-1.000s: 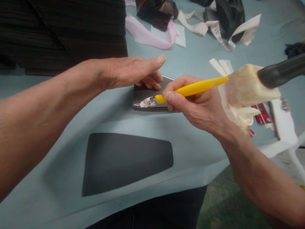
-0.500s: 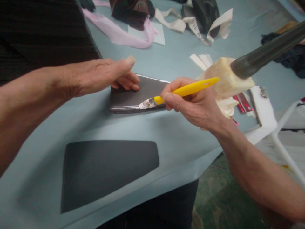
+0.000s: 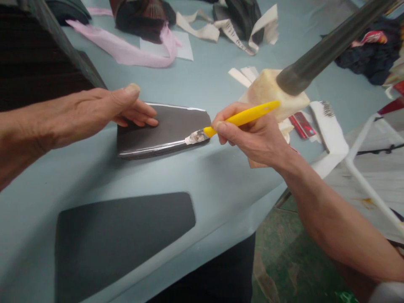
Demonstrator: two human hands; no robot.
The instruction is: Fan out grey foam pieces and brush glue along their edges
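Note:
My right hand (image 3: 252, 136) is closed round a yellow-handled brush (image 3: 243, 119) whose whitish, glue-caked tip touches the near edge of a small dark grey piece (image 3: 172, 128) on the pale blue table. My left hand (image 3: 104, 111) lies on the left end of that piece, fingers stretched out and pressing it flat, thumb raised. A larger dark grey piece (image 3: 123, 235) of similar tapered shape lies nearer to me, untouched.
A cream block with a dark handle (image 3: 284, 86) stands just behind my right hand. Pink (image 3: 126, 50) and beige strips (image 3: 221, 27), dark bundles (image 3: 142, 17) and a black stack (image 3: 34, 63) lie at the back. A red item (image 3: 301, 124) and white frame (image 3: 362, 168) are at the table's right edge (image 3: 246, 219).
The view has swung, so everything has slid left in the picture. More of the small grey piece shows, and the brush tip has travelled along its near edge toward the right end.

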